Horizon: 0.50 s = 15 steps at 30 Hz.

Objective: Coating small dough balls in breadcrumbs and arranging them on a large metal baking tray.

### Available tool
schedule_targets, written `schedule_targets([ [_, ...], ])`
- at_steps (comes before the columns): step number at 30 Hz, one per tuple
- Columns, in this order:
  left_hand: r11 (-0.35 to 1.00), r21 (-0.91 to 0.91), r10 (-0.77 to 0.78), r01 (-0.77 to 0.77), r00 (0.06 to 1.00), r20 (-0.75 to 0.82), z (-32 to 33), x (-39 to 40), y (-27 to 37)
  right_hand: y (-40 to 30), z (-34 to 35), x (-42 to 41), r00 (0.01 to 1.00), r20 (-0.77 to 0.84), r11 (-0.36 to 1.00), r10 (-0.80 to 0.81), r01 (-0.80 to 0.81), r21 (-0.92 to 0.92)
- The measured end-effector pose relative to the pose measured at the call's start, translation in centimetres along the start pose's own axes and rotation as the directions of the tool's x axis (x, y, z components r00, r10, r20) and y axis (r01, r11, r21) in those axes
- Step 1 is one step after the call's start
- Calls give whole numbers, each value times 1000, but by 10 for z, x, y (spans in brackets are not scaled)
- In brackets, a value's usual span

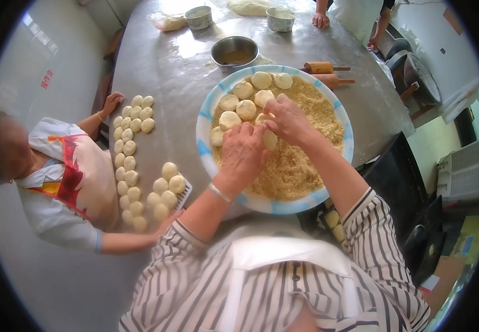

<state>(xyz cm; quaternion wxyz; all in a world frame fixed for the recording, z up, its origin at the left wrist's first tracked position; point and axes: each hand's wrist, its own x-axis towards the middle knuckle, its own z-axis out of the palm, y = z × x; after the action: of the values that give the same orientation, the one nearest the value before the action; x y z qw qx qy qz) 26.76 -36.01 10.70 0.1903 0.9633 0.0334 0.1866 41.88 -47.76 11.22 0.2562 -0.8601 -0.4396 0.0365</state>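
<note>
Before me a large blue-and-white basin [218, 166] holds a bed of coarse tan crumbs [289, 174]. Several round, flattened dough pieces [246, 110] lie on the crumbs in its upper left part. My left hand [245, 151] is over the left middle of the basin, its fingers against a dough piece [269, 140] that shows between my hands. My right hand [286, 118] reaches in from the right, its fingertips on dough pieces near the left fingertips. The hands partly cover these pieces, so which hand grips one is hard to tell.
Rows of dough pieces [130, 147] lie on the metal table [173, 74] at left, beside a co-worker [77, 174]. More sit on a white slotted tray [186, 193]. Beyond the basin stand a steel bowl [235, 52], two rolling pins [324, 67] and metal tins [281, 20]. Another person's hand [320, 20] rests far right.
</note>
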Motion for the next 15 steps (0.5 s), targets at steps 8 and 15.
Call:
schedule_targets([
  [8, 993, -40, 112, -112, 994, 12, -4, 17, -5, 19, -24, -25, 888, 34, 845, 458, -447, 293],
  [15, 962, -101, 267, -254, 952, 147, -1, 22, -8, 30, -22, -75, 948, -310, 991, -65, 25, -131],
])
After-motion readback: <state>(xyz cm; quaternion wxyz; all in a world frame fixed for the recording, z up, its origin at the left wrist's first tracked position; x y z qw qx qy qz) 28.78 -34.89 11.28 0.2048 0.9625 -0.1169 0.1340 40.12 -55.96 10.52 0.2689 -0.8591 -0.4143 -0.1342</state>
